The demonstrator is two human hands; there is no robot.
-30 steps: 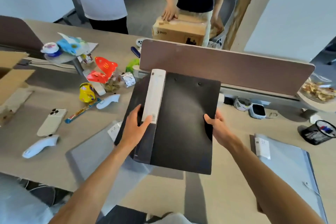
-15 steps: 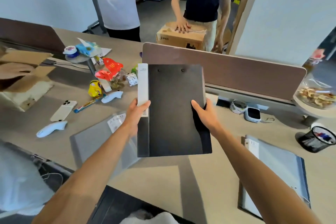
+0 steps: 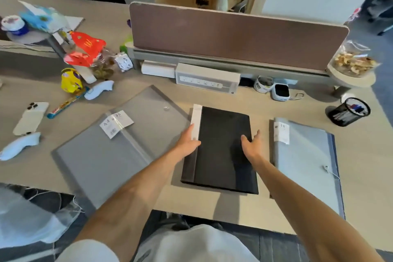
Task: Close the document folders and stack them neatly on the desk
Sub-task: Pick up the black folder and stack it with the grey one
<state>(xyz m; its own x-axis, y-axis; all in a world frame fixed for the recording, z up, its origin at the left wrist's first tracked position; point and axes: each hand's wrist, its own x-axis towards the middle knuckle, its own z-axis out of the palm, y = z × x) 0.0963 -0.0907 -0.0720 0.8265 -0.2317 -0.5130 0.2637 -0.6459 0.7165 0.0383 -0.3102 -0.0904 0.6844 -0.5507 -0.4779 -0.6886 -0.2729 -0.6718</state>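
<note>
The black folder (image 3: 223, 151) looks matt, with a smooth white paper spine label (image 3: 196, 122). The grey folder (image 3: 119, 147) and pale blue folder (image 3: 306, 166) are translucent, frosted plastic. The counter (image 3: 223, 208) is pale matt wood-look laminate.

The scene is evenly and brightly lit. Soft shadows are cast on the pale wood-grain surface (image 3: 212, 208) below the closed matte black folder (image 3: 223, 155). Straight edges are bowed near the frame borders by wide-angle distortion. Slight blur is seen at the corners.
</note>
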